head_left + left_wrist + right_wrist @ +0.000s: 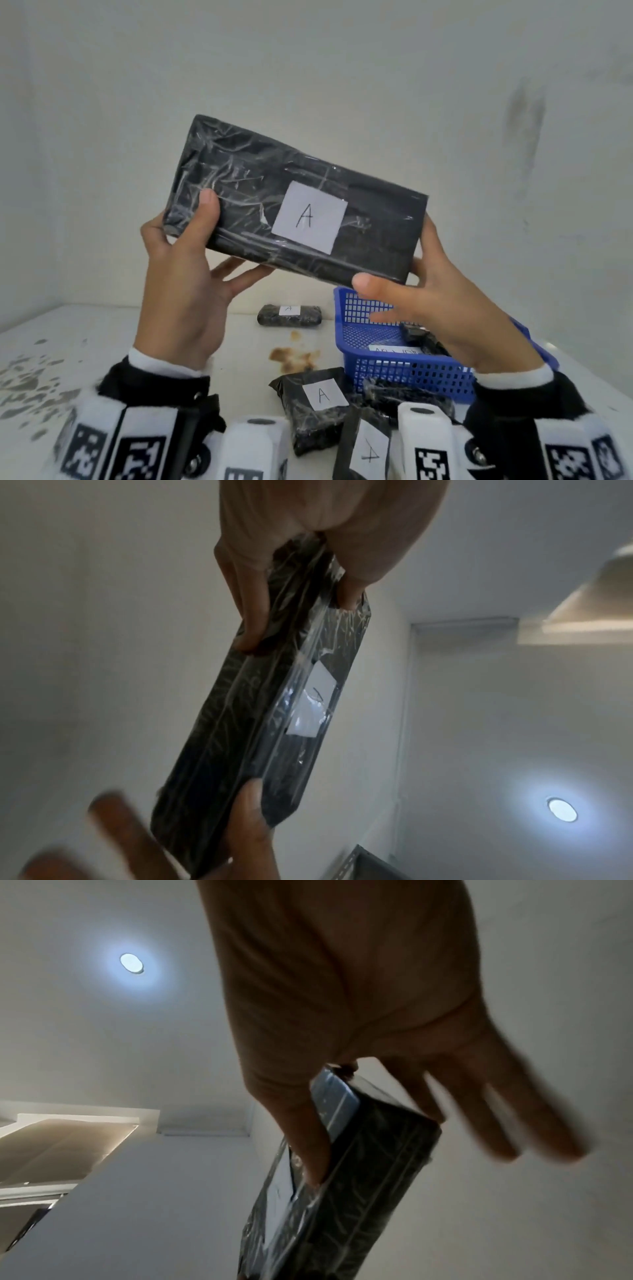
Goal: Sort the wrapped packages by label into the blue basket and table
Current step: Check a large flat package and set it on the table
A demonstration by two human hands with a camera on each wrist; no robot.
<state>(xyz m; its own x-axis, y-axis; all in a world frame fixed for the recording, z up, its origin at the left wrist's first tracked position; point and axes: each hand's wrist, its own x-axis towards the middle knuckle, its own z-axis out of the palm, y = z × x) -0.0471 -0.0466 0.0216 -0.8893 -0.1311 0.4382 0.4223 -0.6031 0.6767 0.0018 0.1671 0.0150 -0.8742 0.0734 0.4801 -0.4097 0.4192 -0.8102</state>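
Note:
A flat black wrapped package [239, 178] with a white label reading A [310, 217] is held up above the table, tilted down to the right. My left hand [191, 257] grips its left end, thumb on the front and fingers behind. My right hand [438, 294] pinches the right end, thumb at the lower edge, while the other fingers spread out straight. The left wrist view shows the package [240, 737] edge-on; in the right wrist view the package [359, 1191] sits between thumb and forefinger. The blue basket [394, 373] stands below my right hand, with a black package [416, 334] inside.
On the white table [102, 342] lie a small A package [289, 315] at the back and several black packages at the front, one marked A [318, 404]. A brown stain [294, 356] marks the middle. Walls close the back and left.

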